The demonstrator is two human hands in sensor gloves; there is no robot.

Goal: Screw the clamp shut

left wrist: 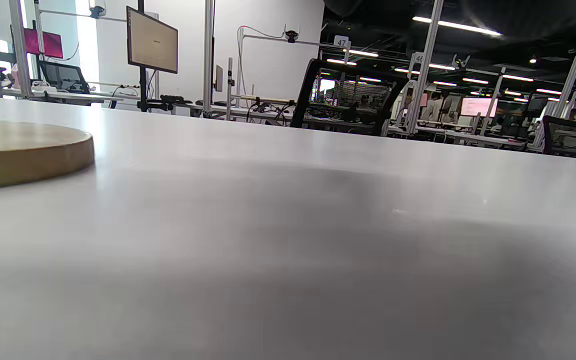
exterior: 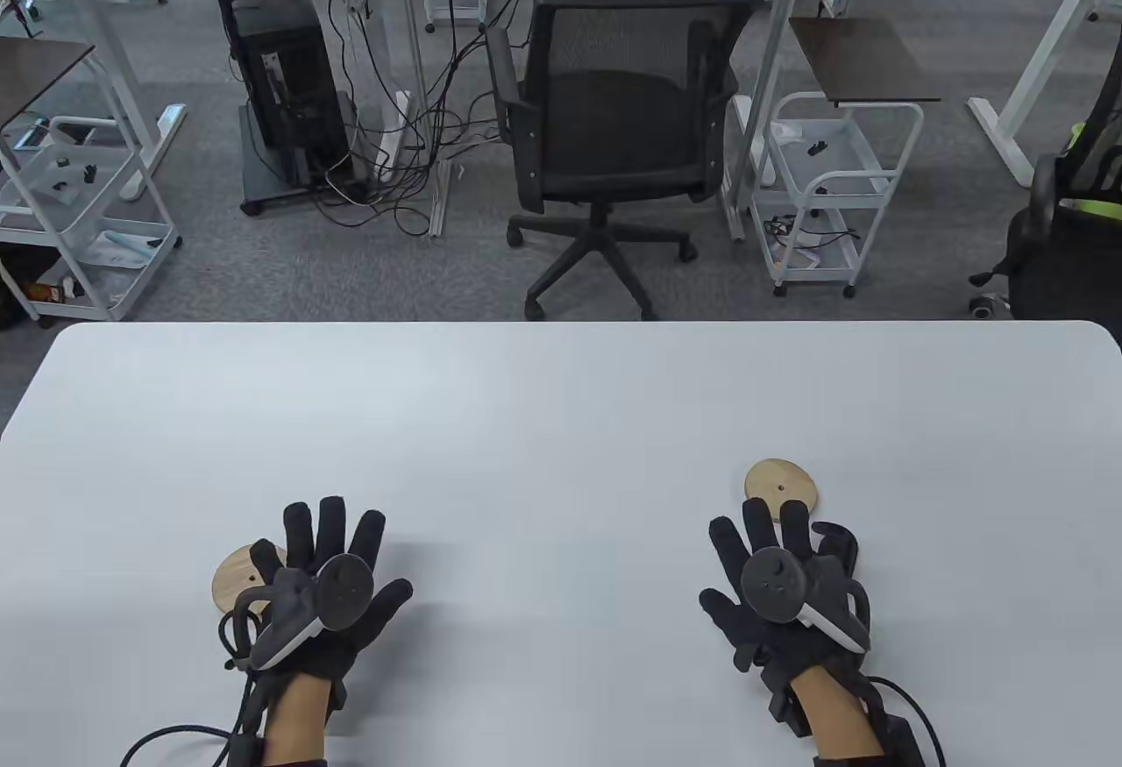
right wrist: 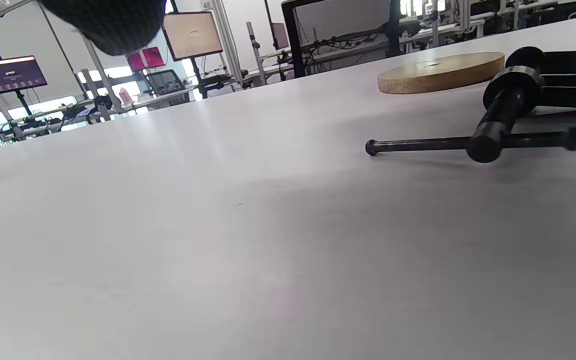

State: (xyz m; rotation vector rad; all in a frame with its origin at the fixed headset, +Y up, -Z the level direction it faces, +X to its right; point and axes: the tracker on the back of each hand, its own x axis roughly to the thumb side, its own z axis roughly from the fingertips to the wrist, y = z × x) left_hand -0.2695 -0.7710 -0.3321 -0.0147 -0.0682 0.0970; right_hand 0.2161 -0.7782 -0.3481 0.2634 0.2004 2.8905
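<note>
A black metal clamp [right wrist: 505,107] lies on the white table [exterior: 561,416], its screw and T-bar handle [right wrist: 433,144] pointing at the right wrist camera. In the table view only a part of the clamp [exterior: 837,539] shows, by the right side of my right hand. My right hand [exterior: 771,565] rests palm down on the table with fingers spread, holding nothing. One gloved fingertip [right wrist: 113,20] shows in the right wrist view. My left hand [exterior: 329,565] also rests flat with fingers spread, holding nothing.
A round wooden disc [exterior: 780,486] lies just beyond my right hand; it also shows behind the clamp in the right wrist view [right wrist: 440,72]. A second wooden disc [exterior: 237,578] lies partly under my left hand's left side, also seen in the left wrist view [left wrist: 23,155]. An office chair [exterior: 614,145] stands beyond the table's far edge.
</note>
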